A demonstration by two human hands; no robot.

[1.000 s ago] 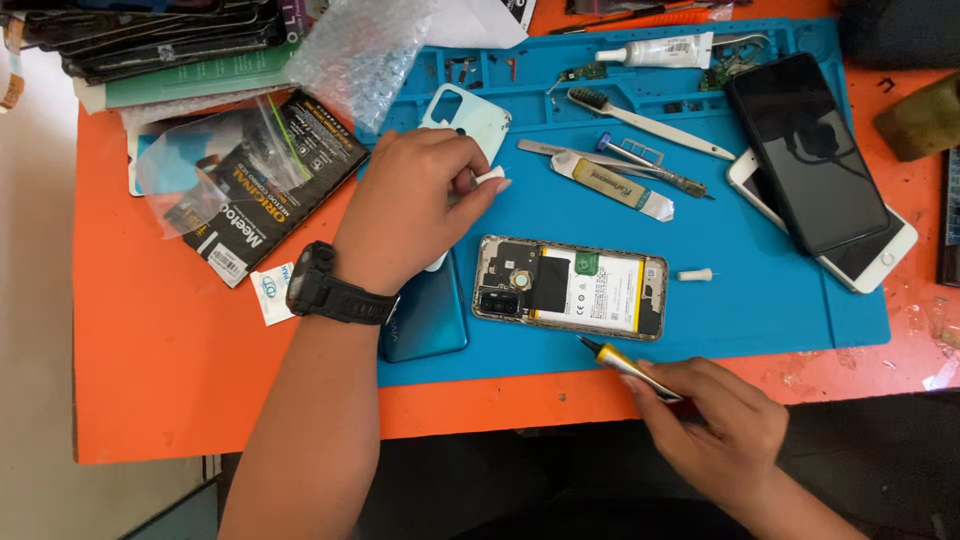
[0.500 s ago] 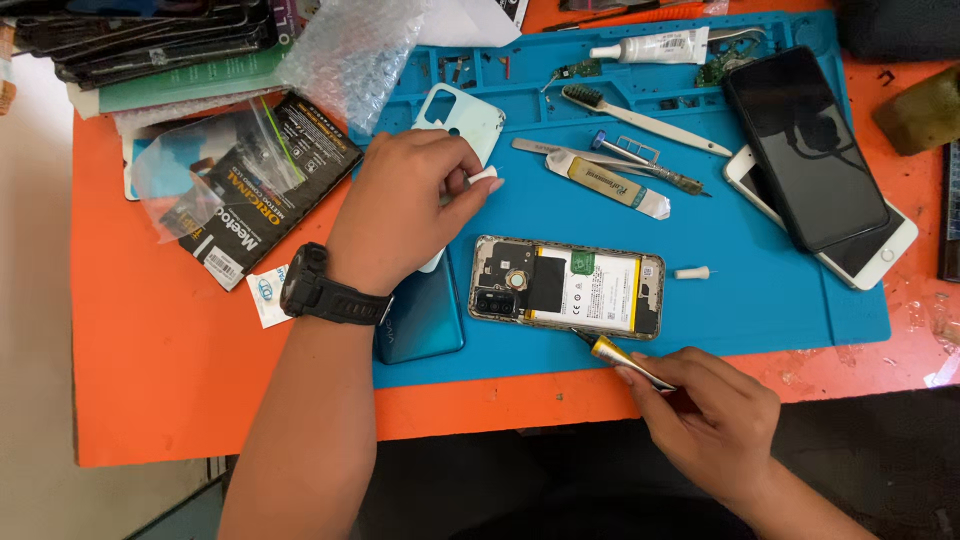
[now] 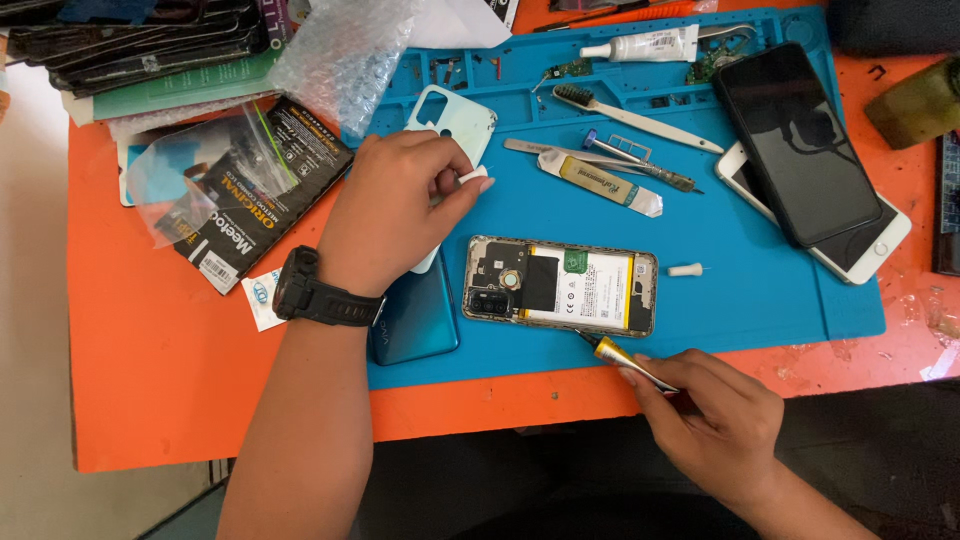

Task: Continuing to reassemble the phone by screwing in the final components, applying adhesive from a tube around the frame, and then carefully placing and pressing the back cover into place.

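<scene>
- Two hands are at work above the blue repair mat (image 3: 760,300), which lies on the orange desk (image 3: 150,380).
- Your left hand (image 3: 395,210), with a black wristwatch (image 3: 315,295), rests at the left part of the mat; its fingers (image 3: 455,185) pinch a small white piece (image 3: 475,176).
- Under this hand lies a pale back cover (image 3: 455,120) with camera holes, and by the wrist a teal back cover (image 3: 420,320).
- Your right hand (image 3: 715,425) is at the near edge of the desk; its fingers are closed around a screwdriver (image 3: 615,355) with a yellow collar.
- The tip of the screwdriver touches the lower edge of the opened phone (image 3: 560,285), which lies flat in the middle of the mat, battery and board showing.
- Just right of the opened phone lies a small white nozzle cap (image 3: 685,270).
- Farther back you have a toothbrush (image 3: 630,118), tweezers (image 3: 600,160) and a white tube (image 3: 645,45).
- At the right, a black phone (image 3: 800,140) lies on top of a white phone (image 3: 860,250).
</scene>
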